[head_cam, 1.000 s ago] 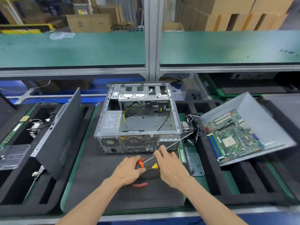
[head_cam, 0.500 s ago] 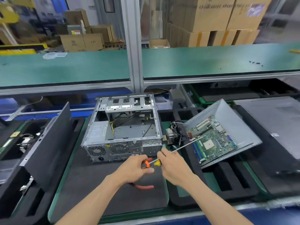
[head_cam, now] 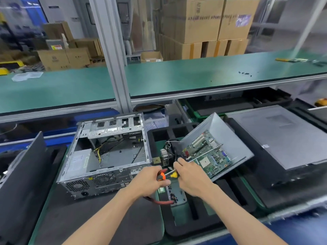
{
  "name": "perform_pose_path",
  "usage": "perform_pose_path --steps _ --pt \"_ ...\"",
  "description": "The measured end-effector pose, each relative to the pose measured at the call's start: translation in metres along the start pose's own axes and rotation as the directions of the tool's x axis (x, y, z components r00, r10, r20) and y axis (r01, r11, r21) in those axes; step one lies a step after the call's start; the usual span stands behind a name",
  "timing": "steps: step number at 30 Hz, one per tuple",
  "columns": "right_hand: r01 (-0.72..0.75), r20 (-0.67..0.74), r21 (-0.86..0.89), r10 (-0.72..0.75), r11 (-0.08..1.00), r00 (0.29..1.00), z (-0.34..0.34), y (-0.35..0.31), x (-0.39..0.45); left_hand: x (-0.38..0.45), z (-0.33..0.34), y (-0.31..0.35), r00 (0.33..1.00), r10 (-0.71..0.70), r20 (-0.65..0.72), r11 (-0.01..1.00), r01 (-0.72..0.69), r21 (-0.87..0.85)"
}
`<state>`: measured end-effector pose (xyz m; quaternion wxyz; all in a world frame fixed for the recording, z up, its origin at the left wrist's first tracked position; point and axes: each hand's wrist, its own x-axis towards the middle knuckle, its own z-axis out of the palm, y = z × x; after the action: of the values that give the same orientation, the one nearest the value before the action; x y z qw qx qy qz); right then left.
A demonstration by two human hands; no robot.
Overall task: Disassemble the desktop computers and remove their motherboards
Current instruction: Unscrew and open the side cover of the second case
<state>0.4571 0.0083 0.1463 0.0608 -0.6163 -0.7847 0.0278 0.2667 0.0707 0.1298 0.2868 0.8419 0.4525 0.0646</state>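
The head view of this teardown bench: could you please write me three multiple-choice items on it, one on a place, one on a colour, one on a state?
1. Where does the motherboard lie?
A. inside the open chassis
B. on the tilted grey panel
C. on the green shelf

2. What colour is the shelf above the bench?
A. green
B. red
C. white

3. What is the state of the open chassis?
A. lid closed
C. lying upside down
B. side off, board bay bare

Answers: 1 B, the board sits on the tilted grey panel right of the chassis; 2 A, its top is green; 3 B, only cables and the power supply show inside.

Green shelf [head_cam: 194, 75], seemingly stacked cartons [head_cam: 205, 20] behind
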Motion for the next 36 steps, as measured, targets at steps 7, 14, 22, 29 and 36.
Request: perform_pose_path --steps 7,14,22,29,36 --pt "-0.087 0.014 -0.015 0.087 0.996 0.996 -0.008 0.037 0.007 0.049 -0.004 0.019 0.994 0.081 0.075 0.997 -0.082 0.003" --pt "-0.168 0.006 -0.029 0.168 0.985 0.986 -0.018 0.073 0.016 0.092 -0.007 0.041 0.978 0.145 0.153 0.987 -0.133 -0.087" --pt "-0.301 -0.030 -0.076 0.299 0.951 0.954 -0.026 0.108 0.014 0.136 0.001 0.071 0.964 0.228 0.138 0.973 -0.219 -0.075" --pt "-0.396 -0.036 -0.085 0.395 0.914 0.918 -0.043 0.153 -0.010 0.174 0.025 0.116 0.938 0.302 0.171 0.952 -0.287 -0.106" --pt "-0.438 -0.086 -0.128 0.430 0.890 0.899 -0.054 0.212 -0.045 0.205 0.057 0.175 0.933 0.322 0.161 0.946 -0.309 -0.101"
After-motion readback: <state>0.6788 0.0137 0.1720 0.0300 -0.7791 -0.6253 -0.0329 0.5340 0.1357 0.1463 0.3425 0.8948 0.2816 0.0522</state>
